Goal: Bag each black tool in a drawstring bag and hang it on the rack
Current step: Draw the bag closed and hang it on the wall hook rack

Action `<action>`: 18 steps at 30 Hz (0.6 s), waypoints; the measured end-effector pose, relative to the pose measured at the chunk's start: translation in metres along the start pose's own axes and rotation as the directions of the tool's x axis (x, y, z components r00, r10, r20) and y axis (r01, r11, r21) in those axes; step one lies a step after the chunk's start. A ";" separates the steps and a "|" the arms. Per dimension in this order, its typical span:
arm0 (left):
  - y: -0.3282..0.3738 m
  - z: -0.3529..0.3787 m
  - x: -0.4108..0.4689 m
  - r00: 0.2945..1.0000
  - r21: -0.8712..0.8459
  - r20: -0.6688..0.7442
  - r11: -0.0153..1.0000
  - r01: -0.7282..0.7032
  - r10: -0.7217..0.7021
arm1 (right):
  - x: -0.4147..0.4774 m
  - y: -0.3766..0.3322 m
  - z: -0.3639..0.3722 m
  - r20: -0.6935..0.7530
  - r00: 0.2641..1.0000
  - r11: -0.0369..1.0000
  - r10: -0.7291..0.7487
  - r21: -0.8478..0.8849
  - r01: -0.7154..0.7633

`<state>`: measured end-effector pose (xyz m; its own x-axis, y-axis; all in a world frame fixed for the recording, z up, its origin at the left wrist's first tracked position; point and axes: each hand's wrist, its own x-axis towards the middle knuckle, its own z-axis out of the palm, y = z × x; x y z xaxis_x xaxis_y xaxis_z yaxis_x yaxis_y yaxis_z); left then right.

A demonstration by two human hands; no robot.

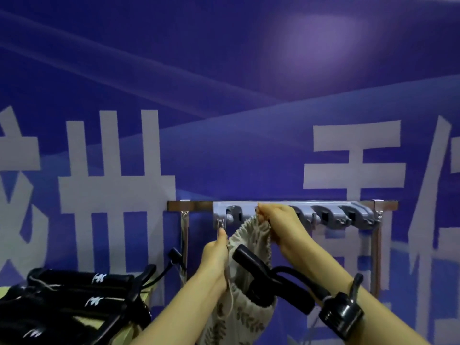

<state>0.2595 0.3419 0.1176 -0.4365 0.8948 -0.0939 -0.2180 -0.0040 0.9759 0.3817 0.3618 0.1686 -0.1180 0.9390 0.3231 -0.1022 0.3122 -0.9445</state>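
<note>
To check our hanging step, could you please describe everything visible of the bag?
The bag is cream cloth printed with brownish leaves, its mouth gathered into ruffles. It is held up below the rack, its bottom out of view. A black tool sticks out of its mouth, which is not drawn shut. The right hand grips the gathered rim by the rack; the left hand pinches its thin pale cord near a hook. Whether the cord is hooked is unclear.

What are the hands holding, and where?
Both hold the bag. The left hand pinches its cord, and the right hand grips its gathered top edge.
</note>
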 end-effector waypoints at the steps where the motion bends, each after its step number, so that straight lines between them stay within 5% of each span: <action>1: -0.003 0.001 0.007 1.000 -0.008 0.012 1.000 -0.004 0.004 | 0.004 0.003 -0.002 0.000 0.999 0.994 -0.052 -0.095 0.052; 9: -0.047 0.030 0.038 0.993 -0.010 0.044 0.994 0.108 -0.107 | 0.036 0.016 -0.012 0.205 0.930 0.734 -0.305 -0.571 0.367; 18: -0.054 0.036 0.063 0.983 -0.051 0.067 0.983 0.174 -0.171 | 0.065 0.030 -0.014 0.229 0.946 0.830 -0.230 -0.461 0.313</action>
<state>0.2753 0.4147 0.0662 -0.3330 0.9104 -0.2455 -0.3350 0.1292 0.9333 0.3848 0.4346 0.1608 -0.3143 0.7833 0.5363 0.3332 0.6200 -0.7103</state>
